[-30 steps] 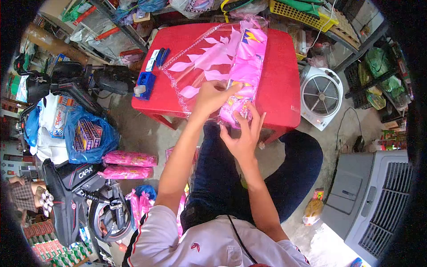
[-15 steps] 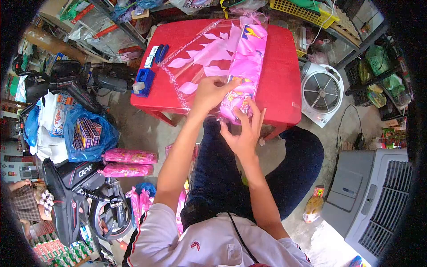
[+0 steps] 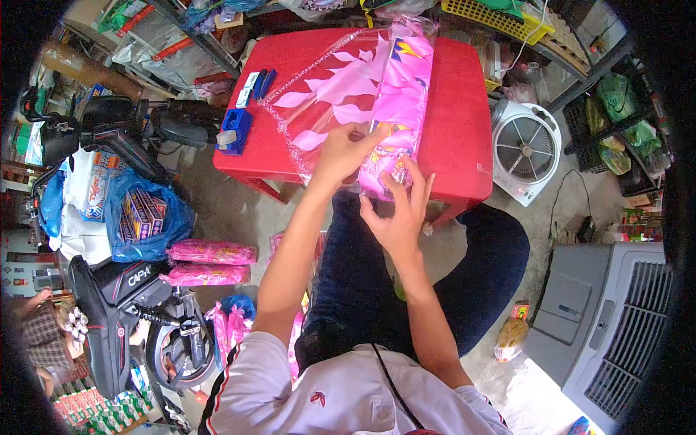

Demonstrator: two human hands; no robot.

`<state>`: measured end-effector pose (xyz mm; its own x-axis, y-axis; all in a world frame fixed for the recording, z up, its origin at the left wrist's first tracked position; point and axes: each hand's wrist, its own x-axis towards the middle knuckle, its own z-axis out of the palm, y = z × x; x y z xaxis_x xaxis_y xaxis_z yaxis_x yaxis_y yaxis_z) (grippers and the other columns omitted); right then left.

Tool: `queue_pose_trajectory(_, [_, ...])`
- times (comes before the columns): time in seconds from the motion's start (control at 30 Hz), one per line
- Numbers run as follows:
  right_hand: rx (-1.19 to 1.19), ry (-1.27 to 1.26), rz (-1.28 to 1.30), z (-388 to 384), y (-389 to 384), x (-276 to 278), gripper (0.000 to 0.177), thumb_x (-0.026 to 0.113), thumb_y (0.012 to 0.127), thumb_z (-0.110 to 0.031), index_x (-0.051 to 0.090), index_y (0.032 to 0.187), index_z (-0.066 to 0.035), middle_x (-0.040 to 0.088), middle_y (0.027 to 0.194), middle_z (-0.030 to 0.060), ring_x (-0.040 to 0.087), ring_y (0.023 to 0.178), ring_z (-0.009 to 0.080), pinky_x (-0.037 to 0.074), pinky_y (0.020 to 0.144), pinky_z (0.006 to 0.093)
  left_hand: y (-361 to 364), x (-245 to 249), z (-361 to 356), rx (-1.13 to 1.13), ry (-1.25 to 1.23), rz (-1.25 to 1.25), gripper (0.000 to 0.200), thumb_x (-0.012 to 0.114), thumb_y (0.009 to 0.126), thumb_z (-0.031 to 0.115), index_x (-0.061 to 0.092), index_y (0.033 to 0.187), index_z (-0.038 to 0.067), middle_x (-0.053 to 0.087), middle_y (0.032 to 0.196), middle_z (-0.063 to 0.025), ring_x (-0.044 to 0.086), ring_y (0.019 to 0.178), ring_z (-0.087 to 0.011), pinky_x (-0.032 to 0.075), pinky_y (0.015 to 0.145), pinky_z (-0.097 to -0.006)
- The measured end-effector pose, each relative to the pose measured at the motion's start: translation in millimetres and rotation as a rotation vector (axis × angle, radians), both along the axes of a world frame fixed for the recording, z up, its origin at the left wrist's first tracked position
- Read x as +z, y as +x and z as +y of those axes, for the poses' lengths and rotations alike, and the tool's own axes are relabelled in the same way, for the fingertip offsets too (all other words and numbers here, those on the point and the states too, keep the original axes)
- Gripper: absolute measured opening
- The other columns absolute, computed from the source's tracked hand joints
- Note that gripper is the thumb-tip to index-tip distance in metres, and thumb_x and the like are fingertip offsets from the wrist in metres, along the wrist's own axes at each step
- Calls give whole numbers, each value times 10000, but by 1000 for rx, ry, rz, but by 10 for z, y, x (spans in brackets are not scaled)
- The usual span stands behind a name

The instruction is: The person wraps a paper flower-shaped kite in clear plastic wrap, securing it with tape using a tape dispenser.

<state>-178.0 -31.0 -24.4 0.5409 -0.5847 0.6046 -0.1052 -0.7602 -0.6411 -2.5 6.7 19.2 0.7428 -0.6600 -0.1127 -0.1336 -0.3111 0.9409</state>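
Right now, the right grip (image 3: 399, 204), half open with thumb spread, rests its fingertips on the near end of a pink-wrapped box (image 3: 401, 98). Just beyond, the left grip (image 3: 348, 152) is curled, its thumb on the box's top; whether it pinches the wrap cannot be told. The box stretches away from both on the red surface (image 3: 457, 109), leaf-patterned clear film (image 3: 341, 90) fanning leftward. Farther left sits a blue tape dispenser (image 3: 235, 130).

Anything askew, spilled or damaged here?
No spill or visible damage. Mildly odd: the blue tape dispenser sits right by the left edge of the red table, where a bump might knock it off. The clear patterned wrap spread beside the pink package shows no tear.
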Motion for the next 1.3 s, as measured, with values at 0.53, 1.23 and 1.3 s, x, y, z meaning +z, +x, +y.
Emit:
queue_pose_trajectory(0.53, [10,3,15,1,-11,23,573,909,709,-258,696,1229,-146,501,1529,183,491,1425,426,205,1207,763,-25,-17,26,43,-9,-112,617,811,891,548,774,864,-68,744,764,-103,654,703,-126,506,624,-329])
queue_pose_trajectory(1.23, [34,2,24,-13,-30,44,587,912,709,-258,678,1238,-155,493,1539,184,466,1445,455,200,1211,761,-141,36,183,25,59,-83,569,863,866,473,776,949,-83,773,840,-123,677,740,-118,538,659,-307])
queue_pose_trajectory(1.3, [43,5,28,-11,-35,53,585,911,711,-255,676,1236,-152,492,1537,185,458,1452,456,199,1210,761,-168,114,206,7,89,-79,569,847,889,477,777,967,-82,778,866,-115,676,759,-110,539,676,-295])
